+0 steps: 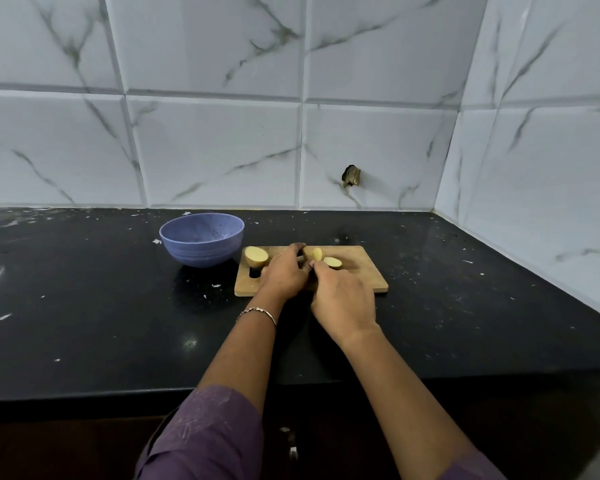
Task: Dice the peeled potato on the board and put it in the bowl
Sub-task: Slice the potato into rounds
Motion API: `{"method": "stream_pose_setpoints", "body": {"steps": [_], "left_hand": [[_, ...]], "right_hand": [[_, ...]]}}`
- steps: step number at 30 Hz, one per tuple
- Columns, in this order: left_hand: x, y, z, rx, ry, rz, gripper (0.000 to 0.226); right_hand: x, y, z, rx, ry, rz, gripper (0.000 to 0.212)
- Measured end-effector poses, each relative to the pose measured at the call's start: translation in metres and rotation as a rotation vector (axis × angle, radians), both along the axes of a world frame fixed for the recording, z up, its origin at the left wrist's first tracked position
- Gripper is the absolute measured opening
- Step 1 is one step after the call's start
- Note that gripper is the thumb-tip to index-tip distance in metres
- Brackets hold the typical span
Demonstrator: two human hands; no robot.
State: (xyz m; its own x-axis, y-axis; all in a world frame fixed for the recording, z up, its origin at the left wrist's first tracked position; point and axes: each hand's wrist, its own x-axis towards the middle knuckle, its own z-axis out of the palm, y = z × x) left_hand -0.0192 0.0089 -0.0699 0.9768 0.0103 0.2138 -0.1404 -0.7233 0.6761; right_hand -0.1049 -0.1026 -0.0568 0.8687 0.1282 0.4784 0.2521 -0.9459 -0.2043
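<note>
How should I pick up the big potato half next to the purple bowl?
Take the potato half by its rounded sides, coming down from above with thumb and fingers across it. Its flat cut face points up and it sits free at the left end of the board, so that way looks clear.

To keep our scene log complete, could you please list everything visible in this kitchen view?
Counter: one, black, speckled.
Cutting board: one, wooden, on the counter.
Bowl: one, blue-purple, left of the board.
Potato half: one, pale yellow, board's left end.
Potato slices: two, pale yellow, mid-board.
Wall tiles: several, white marbled, behind.
Bracelet: one, metallic, left wrist.
Sleeves: two, purple, bottom edge.
Left hand: one, over the board.
Right hand: one, beside it; grip hidden.
</note>
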Motion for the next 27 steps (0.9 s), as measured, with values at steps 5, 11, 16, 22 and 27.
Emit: {"method": "stream_pose_setpoints", "body": {"steps": [5,11,16,22,27], "left_hand": [[0.0,0.001,-0.002,-0.036,-0.002,0.016,0.047],[-0.001,0.0,-0.003,-0.055,-0.015,0.042,0.045],[0.0,-0.002,-0.003,-0.032,-0.034,0.062,0.045],[0.002,-0.002,-0.005,0.011,-0.036,0.039,0.049],[0.001,-0.002,-0.006,0.011,-0.042,0.039,0.051]], "right_hand": [[0.003,0.003,-0.003,-0.082,-0.039,-0.016,0.043],[0.004,0.005,-0.006,-0.123,-0.064,-0.043,0.038],[0.005,-0.002,-0.004,-0.034,-0.068,-0.109,0.04],[0.0,-0.005,-0.003,0.198,-0.226,-0.123,0.031],[-0.002,-0.003,-0.001,0.228,-0.238,-0.112,0.027]]}}
